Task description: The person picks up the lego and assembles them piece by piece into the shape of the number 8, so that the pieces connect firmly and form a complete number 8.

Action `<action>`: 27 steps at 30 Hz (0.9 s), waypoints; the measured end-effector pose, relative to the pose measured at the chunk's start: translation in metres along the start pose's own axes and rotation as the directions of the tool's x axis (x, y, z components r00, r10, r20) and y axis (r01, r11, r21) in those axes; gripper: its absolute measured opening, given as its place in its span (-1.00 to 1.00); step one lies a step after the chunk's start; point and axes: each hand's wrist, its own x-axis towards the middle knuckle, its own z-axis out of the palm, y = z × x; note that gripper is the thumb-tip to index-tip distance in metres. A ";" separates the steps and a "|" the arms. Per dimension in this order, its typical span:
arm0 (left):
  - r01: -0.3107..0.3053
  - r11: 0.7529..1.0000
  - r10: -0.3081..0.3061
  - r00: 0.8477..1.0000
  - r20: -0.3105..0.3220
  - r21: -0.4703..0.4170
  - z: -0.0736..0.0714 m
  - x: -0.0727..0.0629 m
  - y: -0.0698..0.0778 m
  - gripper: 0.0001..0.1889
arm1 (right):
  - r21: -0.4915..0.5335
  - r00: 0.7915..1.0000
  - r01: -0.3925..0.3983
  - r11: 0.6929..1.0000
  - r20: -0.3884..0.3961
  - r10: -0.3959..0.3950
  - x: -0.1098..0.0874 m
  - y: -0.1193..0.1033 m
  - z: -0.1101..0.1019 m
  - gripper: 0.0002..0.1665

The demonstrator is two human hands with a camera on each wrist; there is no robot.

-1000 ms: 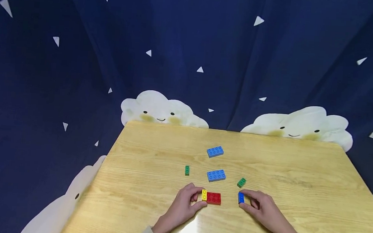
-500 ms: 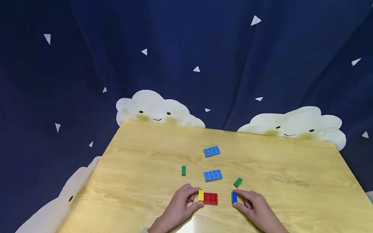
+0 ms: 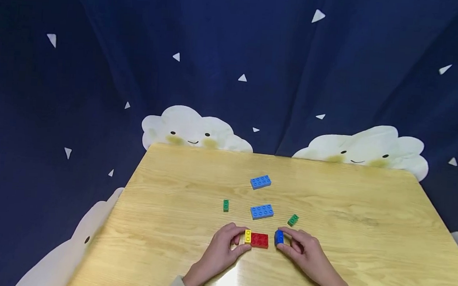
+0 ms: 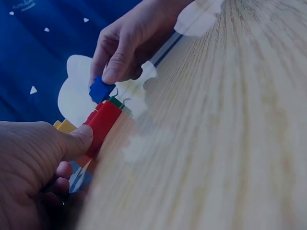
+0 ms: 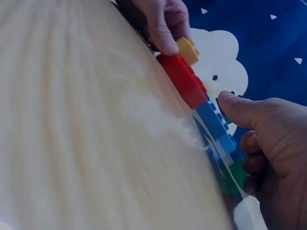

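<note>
Red brick (image 3: 260,240) lies lengthwise between left hand (image 3: 222,244), which pinches a yellow brick (image 3: 248,237) on its left end, and right hand (image 3: 303,250), which pinches a dark-blue brick (image 3: 279,237) just beside its right end. Beyond it is a light-blue brick (image 3: 262,211).

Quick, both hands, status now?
Left hand: closed, holding the yellow brick at the end of the red brick.
Right hand: closed, pinching the small dark blue brick.

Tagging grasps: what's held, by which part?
Left hand: red brick with yellow brick atop, at yellow end. Right hand: dark-blue brick, by its two ends.
</note>
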 end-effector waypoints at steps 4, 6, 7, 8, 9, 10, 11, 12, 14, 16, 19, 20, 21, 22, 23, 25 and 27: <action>0.001 1.000 -0.001 1.000 -0.008 0.004 -0.002 0.002 0.001 -0.62 | 0.006 1.000 0.017 1.000 -0.009 -0.017 0.004 -0.006 0.005 -0.54; 0.007 1.000 -0.007 1.000 -0.002 -0.005 -0.002 0.002 0.002 -0.62 | 0.015 1.000 0.025 1.000 -0.008 -0.025 0.004 -0.008 0.007 -0.53; 0.007 1.000 -0.007 1.000 0.002 -0.007 -0.002 0.002 0.002 -0.62 | 0.021 1.000 0.030 0.999 -0.008 -0.029 0.004 -0.009 0.008 -0.53; 0.010 1.000 -0.010 1.000 0.007 -0.009 -0.002 0.002 0.002 -0.61 | 0.024 0.999 0.033 0.999 -0.009 -0.033 0.004 -0.010 0.009 -0.52; 0.013 1.000 -0.013 1.000 0.011 -0.013 -0.002 0.001 0.002 -0.61 | 0.025 0.999 0.035 0.999 -0.008 -0.035 0.003 -0.011 0.010 -0.51; 0.020 1.000 -0.019 1.000 0.016 -0.015 -0.001 0.001 0.002 -0.61 | 0.025 0.999 0.035 0.999 -0.005 -0.035 0.002 -0.012 0.011 -0.51; 0.026 0.999 -0.026 0.999 0.019 -0.017 -0.001 0.000 0.003 -0.60 | 0.024 0.999 0.034 0.999 -0.002 -0.034 0.002 -0.012 0.012 -0.51; 0.032 0.999 -0.031 0.999 0.021 -0.020 0.000 -0.001 0.003 -0.60 | 0.023 0.999 0.032 0.999 0.003 -0.032 0.001 -0.013 0.014 -0.50; 0.039 0.999 -0.039 0.999 0.022 -0.022 0.000 -0.002 0.003 -0.60 | 0.015 0.999 0.032 0.999 0.009 -0.032 0.001 -0.014 0.016 -0.50; 0.042 0.999 -0.042 0.999 0.021 -0.022 0.000 -0.002 0.003 -0.60 | 0.008 0.999 0.032 0.999 0.016 -0.032 0.001 -0.014 0.019 -0.51; 0.034 0.999 -0.034 0.999 0.014 -0.016 0.001 -0.002 0.004 -0.60 | -0.008 0.999 0.023 1.000 0.026 -0.023 0.002 -0.015 0.021 -0.51; 0.033 0.999 -0.033 0.999 0.013 -0.012 0.001 -0.002 0.003 -0.60 | -0.015 0.999 0.018 1.000 0.029 -0.018 0.002 -0.015 0.022 -0.51; 0.033 0.999 -0.033 0.999 0.013 -0.008 0.001 -0.002 0.003 -0.60 | -0.019 0.999 0.011 1.000 0.033 -0.011 0.002 -0.015 0.022 -0.52; 0.033 0.999 -0.033 0.999 0.014 -0.004 0.001 -0.001 0.003 -0.60 | -0.023 0.999 0.004 1.000 0.036 -0.003 0.003 -0.015 0.022 -0.52; 0.032 0.999 -0.032 0.999 0.014 -0.002 0.002 -0.001 0.002 -0.60 | -0.027 0.999 0.000 1.000 0.037 0.001 0.003 -0.016 0.022 -0.52; 0.032 0.999 -0.032 0.999 0.015 0.002 0.001 0.000 0.002 -0.59 | -0.034 0.999 -0.001 0.999 0.036 0.002 0.003 -0.015 0.023 -0.51; 0.029 1.000 -0.029 1.000 0.013 0.004 0.000 0.000 0.001 -0.58 | -0.043 0.999 0.004 0.999 0.032 -0.003 0.004 -0.015 0.024 -0.52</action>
